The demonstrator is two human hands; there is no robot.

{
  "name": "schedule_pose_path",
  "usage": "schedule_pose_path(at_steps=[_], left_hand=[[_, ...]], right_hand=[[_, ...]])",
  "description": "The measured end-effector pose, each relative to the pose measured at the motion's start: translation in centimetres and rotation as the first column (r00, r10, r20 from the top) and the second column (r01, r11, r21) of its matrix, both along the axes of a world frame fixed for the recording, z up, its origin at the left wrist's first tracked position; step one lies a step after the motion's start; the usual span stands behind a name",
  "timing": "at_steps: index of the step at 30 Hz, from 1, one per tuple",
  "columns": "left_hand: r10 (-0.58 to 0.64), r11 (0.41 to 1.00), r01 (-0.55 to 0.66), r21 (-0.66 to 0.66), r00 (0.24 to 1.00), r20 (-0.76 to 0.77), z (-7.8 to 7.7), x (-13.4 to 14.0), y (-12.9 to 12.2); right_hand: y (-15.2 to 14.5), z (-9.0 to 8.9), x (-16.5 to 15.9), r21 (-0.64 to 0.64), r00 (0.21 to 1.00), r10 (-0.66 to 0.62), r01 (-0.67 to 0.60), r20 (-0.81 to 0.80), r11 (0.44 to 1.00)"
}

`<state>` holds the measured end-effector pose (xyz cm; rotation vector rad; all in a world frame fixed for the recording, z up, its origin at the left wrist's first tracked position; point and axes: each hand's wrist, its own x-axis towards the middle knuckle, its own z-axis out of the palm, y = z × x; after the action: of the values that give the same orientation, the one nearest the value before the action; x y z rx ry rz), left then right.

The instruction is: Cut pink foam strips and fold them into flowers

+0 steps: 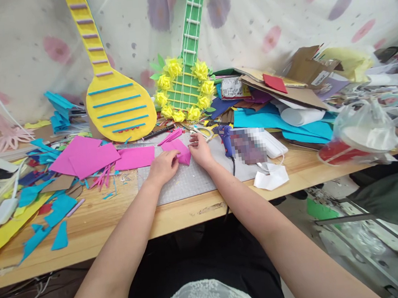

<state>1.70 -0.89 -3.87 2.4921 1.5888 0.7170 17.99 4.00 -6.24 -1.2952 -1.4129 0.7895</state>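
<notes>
A small folded piece of pink paper (181, 153) lies over the grey cutting mat (175, 189), between my two hands. My left hand (162, 166) is closed on its left side, thumb and fingertips at the edge. At the right edge, my right hand (201, 149) has curled fingers with the thumb against the paper; the exact grip is partly hidden. Just beyond are a bundle of thin pink strips (171, 136) and scissors (205, 132). To the left lies a flat pink rectangle (136, 157). A blue glue gun (225, 139) stands right of my right hand.
A yellow paper lute shape (121, 105) and a green one (182, 91) ringed with yellow flowers lean at the back. Larger pink sheets (86, 156) and blue scraps (58, 211) lie left. At right are stacked papers and cardboard (285, 92), and a bagged red cup (341, 150).
</notes>
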Motion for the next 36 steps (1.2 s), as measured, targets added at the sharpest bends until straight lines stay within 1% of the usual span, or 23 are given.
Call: schedule_pose_path(at_steps=[2, 4, 6, 9, 12, 19, 27, 31, 36], left_hand=[[0.022, 0.999, -0.022, -0.03, 0.999, 0.024, 0.0, 0.1, 0.0], [0.045, 0.998, -0.042, -0.054, 0.997, 0.057, 0.1, 0.1, -0.1], [0.073, 0.994, -0.065, -0.088, 0.993, 0.093, 0.2, 0.2, -0.1], [0.132, 0.983, -0.112, -0.148, 0.983, 0.132, 0.4, 0.5, 0.0], [0.163, 0.975, -0.138, -0.175, 0.977, 0.138, 0.5, 0.8, 0.1], [0.197, 0.97, -0.177, -0.166, 0.974, 0.109, 0.3, 1.3, 0.2], [0.113, 0.988, -0.103, -0.117, 0.99, 0.078, 0.3, 1.2, 0.2], [0.073, 0.994, -0.068, -0.085, 0.996, 0.058, 0.0, 1.1, 0.4], [0.066, 0.996, -0.063, -0.068, 0.997, 0.048, -0.2, 0.9, 0.6]], right_hand=[[-0.3, 0.3, 0.0, 0.002, 0.996, 0.082, -0.082, 0.039, 0.997], [-0.6, 0.6, 0.0, -0.007, 0.981, 0.175, -0.175, 0.084, 0.985], [-0.9, 0.8, -0.1, -0.013, 0.964, 0.242, -0.242, 0.111, 0.97], [-1.2, 1.0, 0.0, -0.008, 0.946, 0.298, -0.3, 0.124, 0.954], [-1.2, 1.0, 0.2, -0.014, 0.924, 0.346, -0.348, 0.162, 0.937], [-0.9, 0.6, 0.5, 0.008, 0.886, 0.378, -0.394, 0.269, 0.919], [-1.9, 1.9, 0.6, -0.046, 0.815, 0.487, -0.499, 0.313, 0.865], [-2.0, 2.2, 0.6, -0.038, 0.789, 0.493, -0.516, 0.367, 0.856], [-2.0, 2.1, 0.7, -0.029, 0.777, 0.479, -0.513, 0.409, 0.858]])
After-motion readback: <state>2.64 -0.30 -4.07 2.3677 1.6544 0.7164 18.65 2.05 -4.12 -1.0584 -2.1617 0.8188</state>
